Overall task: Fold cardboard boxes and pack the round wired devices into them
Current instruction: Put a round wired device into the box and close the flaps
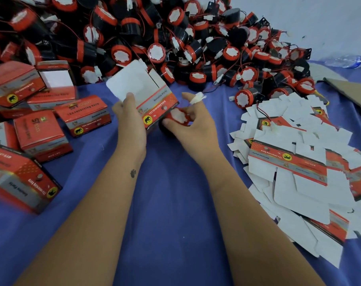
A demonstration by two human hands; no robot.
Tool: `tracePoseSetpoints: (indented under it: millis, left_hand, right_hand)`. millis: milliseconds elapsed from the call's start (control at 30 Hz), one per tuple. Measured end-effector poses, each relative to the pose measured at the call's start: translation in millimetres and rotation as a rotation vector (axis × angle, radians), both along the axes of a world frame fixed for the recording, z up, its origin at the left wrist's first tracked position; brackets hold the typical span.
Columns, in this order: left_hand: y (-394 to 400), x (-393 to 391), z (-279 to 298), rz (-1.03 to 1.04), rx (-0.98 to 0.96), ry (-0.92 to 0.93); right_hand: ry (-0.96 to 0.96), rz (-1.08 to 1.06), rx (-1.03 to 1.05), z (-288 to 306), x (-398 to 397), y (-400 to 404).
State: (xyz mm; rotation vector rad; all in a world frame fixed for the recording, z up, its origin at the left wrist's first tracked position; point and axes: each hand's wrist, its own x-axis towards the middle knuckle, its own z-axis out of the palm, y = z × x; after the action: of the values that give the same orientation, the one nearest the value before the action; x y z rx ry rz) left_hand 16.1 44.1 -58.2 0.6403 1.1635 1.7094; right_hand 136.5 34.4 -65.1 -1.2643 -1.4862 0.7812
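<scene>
The left hand (130, 118) is gripping a half-folded box (152, 100) above the blue cloth (171, 182), its white flap standing open, while the right hand (193, 120) is pinching a round device (178, 117) beside it. The card looks light and crushable; the device looks rigid, best held by its rim, wire trailing.

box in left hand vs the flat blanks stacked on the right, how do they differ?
The held box is erected into a carton, white lid flap open; the flat blanks lie unfolded. The box is up in the left hand, beside the device gripped by the right hand; the blanks rest overlapping on the blue cloth. Both share red-and-grey print and white insides.
</scene>
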Motion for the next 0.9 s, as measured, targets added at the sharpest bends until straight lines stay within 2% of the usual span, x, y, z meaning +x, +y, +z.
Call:
tracePoseSetpoints:
  millis: [67,133,200,300,367,433,500,600,733,833,900]
  left_hand:
    - [-2.6,-3.8,-3.4,0.079,0.050,0.321]
    - [-4.7,-7.2,-8.0,0.032,0.094,0.515]
    - [-4.1,-7.9,-13.7,-0.054,0.116,0.631]
    - [-3.4,-3.7,-18.7,-0.165,0.158,0.789]
    - [-4.1,0.7,-21.4,-0.236,0.215,0.805]
    - [-5.5,1.0,-20.8,-0.217,0.211,0.807]
    - [-6.9,-0.8,-18.8,-0.221,0.168,0.747]
    - [-7.4,-1.2,-16.7,-0.280,0.088,0.639]
    - [-8.0,-0.4,-14.2,-0.304,0.126,0.555]
    - [-8.2,-1.1,-14.6,-0.328,0.152,0.546]
    - [-6.0,-1.0,-13.9,-0.314,0.120,0.575]
  right_hand:
    - [0.082,-0.216,0.024,2.1,0.7,0.9]
    - [0.261,-0.336,0.150,8.6,3.7,-0.2]
    - [0.371,-0.372,0.328,16.3,7.0,-4.2]
    - [0.350,-0.291,0.489,20.3,1.6,-10.1]
    - [0.304,-0.212,0.462,20.6,-6.6,-13.6]
    - [0.131,-0.199,0.432,18.4,-12.3,-15.7]
    - [-0.029,-0.206,0.425,14.7,-14.7,-15.8]
    - [-0.152,-0.235,0.413,15.8,-15.6,-16.3]
    - [-0.388,-0.182,0.441,17.9,-13.7,-18.2]
    - [-0.487,-0.106,0.413,18.3,-14.8,-20.4]
    - [-0.538,-0.130,0.407,18.5,-14.6,-19.1]
